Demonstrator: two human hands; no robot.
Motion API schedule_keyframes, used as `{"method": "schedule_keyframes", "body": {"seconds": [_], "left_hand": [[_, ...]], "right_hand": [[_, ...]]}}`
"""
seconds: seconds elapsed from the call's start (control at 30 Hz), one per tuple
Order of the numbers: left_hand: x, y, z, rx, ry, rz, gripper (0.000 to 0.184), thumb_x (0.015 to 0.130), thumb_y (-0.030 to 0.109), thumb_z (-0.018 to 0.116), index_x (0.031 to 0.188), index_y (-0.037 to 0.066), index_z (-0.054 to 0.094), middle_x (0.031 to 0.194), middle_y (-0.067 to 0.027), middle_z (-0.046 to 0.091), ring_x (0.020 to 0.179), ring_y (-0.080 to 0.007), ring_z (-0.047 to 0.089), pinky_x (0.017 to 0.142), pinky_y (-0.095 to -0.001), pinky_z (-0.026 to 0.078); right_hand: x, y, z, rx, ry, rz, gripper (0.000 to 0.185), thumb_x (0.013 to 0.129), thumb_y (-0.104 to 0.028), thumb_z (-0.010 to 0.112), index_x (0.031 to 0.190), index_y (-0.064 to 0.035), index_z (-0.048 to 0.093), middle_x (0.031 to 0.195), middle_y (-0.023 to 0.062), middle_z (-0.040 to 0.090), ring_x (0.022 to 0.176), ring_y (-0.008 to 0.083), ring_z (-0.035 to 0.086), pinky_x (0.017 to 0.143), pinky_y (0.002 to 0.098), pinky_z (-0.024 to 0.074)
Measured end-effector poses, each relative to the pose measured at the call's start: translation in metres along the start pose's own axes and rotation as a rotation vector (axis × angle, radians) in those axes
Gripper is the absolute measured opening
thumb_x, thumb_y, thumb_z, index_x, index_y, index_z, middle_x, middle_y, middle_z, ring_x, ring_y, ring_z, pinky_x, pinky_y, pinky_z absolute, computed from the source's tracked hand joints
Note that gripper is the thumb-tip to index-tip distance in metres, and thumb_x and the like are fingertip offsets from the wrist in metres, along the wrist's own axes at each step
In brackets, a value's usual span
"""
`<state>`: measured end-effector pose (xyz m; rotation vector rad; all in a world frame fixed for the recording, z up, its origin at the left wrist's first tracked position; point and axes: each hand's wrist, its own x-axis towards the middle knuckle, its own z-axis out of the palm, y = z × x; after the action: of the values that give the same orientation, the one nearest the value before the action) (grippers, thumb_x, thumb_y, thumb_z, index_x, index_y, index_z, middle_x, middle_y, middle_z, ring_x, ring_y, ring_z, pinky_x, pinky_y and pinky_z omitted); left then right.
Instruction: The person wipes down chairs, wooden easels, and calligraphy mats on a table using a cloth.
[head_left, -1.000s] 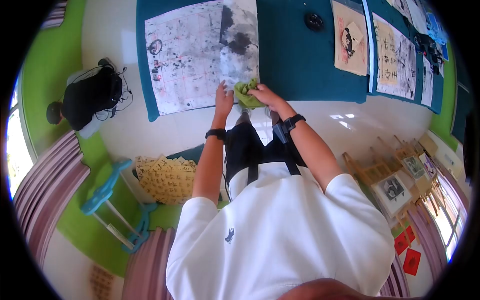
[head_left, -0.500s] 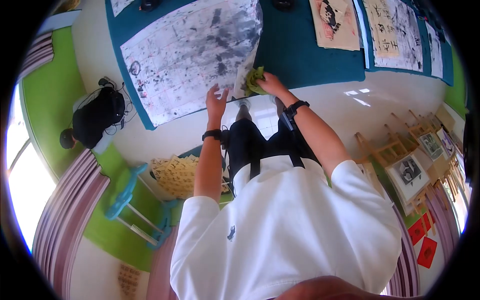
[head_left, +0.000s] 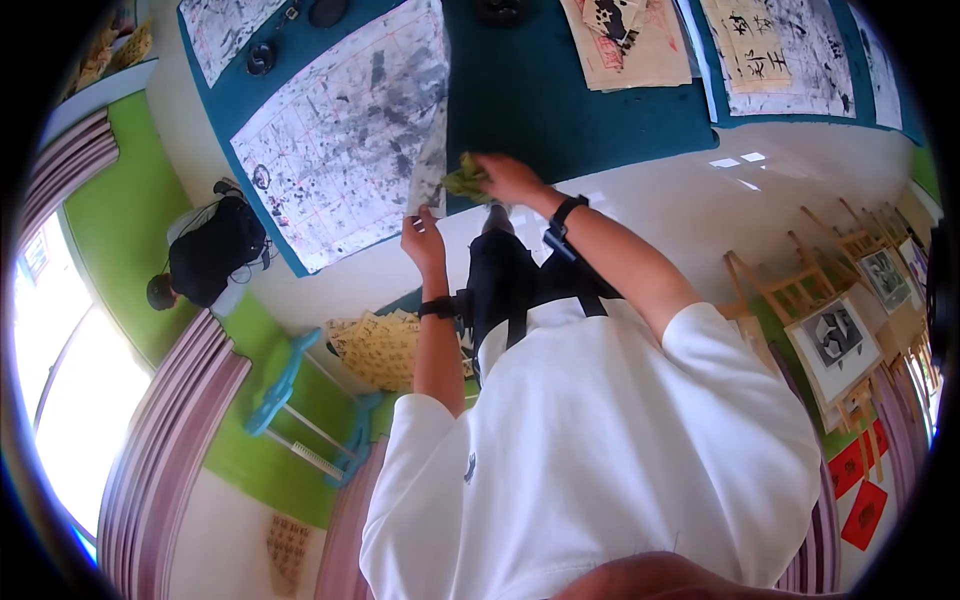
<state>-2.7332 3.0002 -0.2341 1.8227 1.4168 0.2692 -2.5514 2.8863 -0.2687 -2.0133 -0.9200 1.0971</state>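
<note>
My left hand (head_left: 423, 240) is closed on the near corner of a white calligraphy mat (head_left: 340, 140), which has red grid lines and many black ink stains. Along its right side the mat is folded over in a narrow strip. My right hand (head_left: 512, 182) grips a crumpled green cloth (head_left: 466, 180) just right of that strip, over the front edge of the teal-covered table (head_left: 570, 130).
Brown papers (head_left: 630, 60) and another stained mat (head_left: 785, 60) lie farther right. A black round dish (head_left: 261, 58) stands at the back left. A person in black (head_left: 215, 250) is at the left. Easels (head_left: 800, 290) stand at the right.
My left hand has gone from open fingers to holding the mat's corner. The mat's right side is now folded over more. The right hand with the cloth has shifted left in view.
</note>
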Motion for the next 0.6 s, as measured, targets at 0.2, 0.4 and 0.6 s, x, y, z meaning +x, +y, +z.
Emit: {"method": "schedule_keyframes", "body": {"seconds": [0.2, 0.4, 0.6], "left_hand": [[0.01, -0.042, -0.006, 0.052, 0.046, -0.181, 0.032, 0.093, 0.025, 0.061, 0.093, -0.007, 0.064, 0.079, -0.0169, 0.069, 0.068, -0.0237, 0.069, 0.064, -0.0341, 0.052], [0.019, -0.067, -0.007, -0.24, 0.081, -0.379, 0.026, 0.092, 0.02, 0.064, 0.084, -0.004, 0.058, 0.075, -0.0106, 0.064, 0.064, -0.0162, 0.064, 0.054, -0.0256, 0.05], [0.017, -0.055, -0.013, -0.185, 0.11, -0.39, 0.029, 0.09, 0.019, 0.062, 0.086, -0.01, 0.06, 0.071, -0.0137, 0.065, 0.062, -0.0186, 0.066, 0.057, -0.0276, 0.052]], "right_hand": [[-0.008, 0.053, -0.096, -0.019, 0.813, 0.054, 0.031, 0.078, -0.007, 0.066, 0.106, -0.0043, 0.052, 0.102, 0.0177, 0.056, 0.099, 0.0364, 0.054, 0.086, 0.044, 0.0431], [0.008, 0.073, -0.102, -0.132, 0.693, -0.002, 0.046, 0.081, -0.007, 0.062, 0.125, -0.0026, 0.05, 0.113, 0.0212, 0.057, 0.105, 0.0389, 0.056, 0.093, 0.0425, 0.0449], [0.032, 0.047, -0.006, 0.029, 0.482, -0.044, 0.061, 0.072, -0.008, 0.068, 0.131, -0.0057, 0.05, 0.124, 0.0234, 0.051, 0.117, 0.0429, 0.047, 0.104, 0.0465, 0.0377]]}}
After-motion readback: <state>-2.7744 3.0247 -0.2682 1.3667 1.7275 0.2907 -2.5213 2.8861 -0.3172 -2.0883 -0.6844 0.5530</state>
